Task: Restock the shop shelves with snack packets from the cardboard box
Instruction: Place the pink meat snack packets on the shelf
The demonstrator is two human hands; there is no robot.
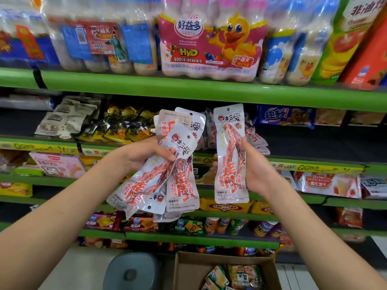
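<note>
Left hand (144, 153), fingers curled round a fanned bunch of glossy white snack packets (167, 174), long flat pouches printed in red. Right hand (256, 170), fingers clamped on a single upright packet (230, 155) of the same kind. Both are held before green-edged metal shelves (209, 91); the open cardboard box (188, 268) lies below, part-filled with crinkled packets.

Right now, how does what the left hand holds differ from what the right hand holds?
The left hand grips a fanned bunch of packets; the right hand holds a single packet. The bunch is splayed and tilted, with some packets upside down; the single packet stands upright, face to the camera. Both are the same white snack packets with red lettering.
</note>
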